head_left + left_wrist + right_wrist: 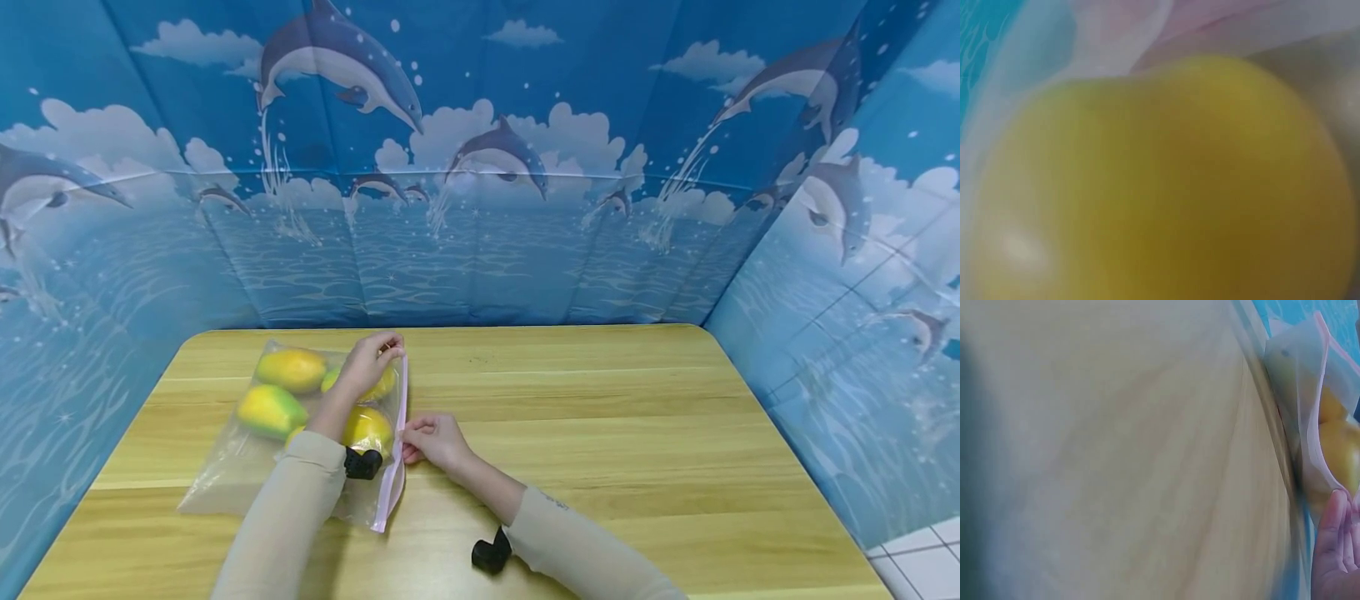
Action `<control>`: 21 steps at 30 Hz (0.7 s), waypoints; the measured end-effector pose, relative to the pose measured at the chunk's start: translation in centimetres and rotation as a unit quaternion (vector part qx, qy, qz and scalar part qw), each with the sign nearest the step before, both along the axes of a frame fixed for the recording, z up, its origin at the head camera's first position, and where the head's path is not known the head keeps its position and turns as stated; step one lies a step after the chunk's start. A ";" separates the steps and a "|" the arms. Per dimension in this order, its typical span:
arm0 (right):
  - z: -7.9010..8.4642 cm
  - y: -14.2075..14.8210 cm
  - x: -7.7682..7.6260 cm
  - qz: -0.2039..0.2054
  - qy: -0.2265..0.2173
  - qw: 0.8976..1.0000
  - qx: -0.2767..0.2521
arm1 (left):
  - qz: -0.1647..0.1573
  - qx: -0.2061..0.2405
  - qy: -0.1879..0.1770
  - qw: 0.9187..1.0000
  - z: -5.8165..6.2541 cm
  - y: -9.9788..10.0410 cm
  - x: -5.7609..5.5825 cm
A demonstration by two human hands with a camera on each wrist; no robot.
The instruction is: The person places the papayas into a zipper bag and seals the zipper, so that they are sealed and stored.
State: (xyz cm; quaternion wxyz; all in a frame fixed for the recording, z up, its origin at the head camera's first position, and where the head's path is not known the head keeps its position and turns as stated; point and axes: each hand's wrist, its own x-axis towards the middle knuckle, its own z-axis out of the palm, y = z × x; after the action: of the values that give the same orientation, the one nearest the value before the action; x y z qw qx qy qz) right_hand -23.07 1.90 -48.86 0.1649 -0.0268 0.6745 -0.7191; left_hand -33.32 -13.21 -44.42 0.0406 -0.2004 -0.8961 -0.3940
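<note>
A clear zip bag (221, 479) with a pale pink zip strip (391, 483) lies on the left part of the table. Inside it are several yellow-green mangoes (272, 411). My left hand (369, 364) reaches over the bag and pinches the far end of the strip. Partway along the same edge, my right hand (438, 442) pinches the strip between thumb and fingers. In the right wrist view the bag's mouth (1313, 434) gapes above the right hand's fingertips. One blurred yellow mango (1166, 181) fills most of the left wrist view, seen through plastic.
The wood-grain table (600, 433) extends to the right of the bag. Behind and beside it hangs a blue curtain (480, 250) printed with dolphins. Black wrist mounts (491, 552) sit on both beige sleeves. White floor tiles (922, 554) show at the lower right.
</note>
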 end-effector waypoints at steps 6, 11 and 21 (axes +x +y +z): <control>0.0 0.1 0.9 0.019 -0.015 1.000 -0.002 | 0.002 0.005 0.001 1.000 0.0 0.1 0.0; -0.1 0.3 1.2 0.012 -0.025 1.000 -0.002 | -0.002 -0.002 -0.001 1.000 -0.1 0.3 0.0; 0.4 0.3 1.8 0.004 -0.029 1.000 -0.006 | -0.002 -0.016 0.017 1.000 -0.4 0.5 0.3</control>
State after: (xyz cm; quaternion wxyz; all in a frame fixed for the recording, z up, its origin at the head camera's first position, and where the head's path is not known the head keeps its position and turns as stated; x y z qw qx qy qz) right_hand -21.28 2.21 -48.43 0.1869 -0.0093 0.6651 -0.7229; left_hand -33.06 -12.74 -44.79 0.0518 -0.2096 -0.9009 -0.3766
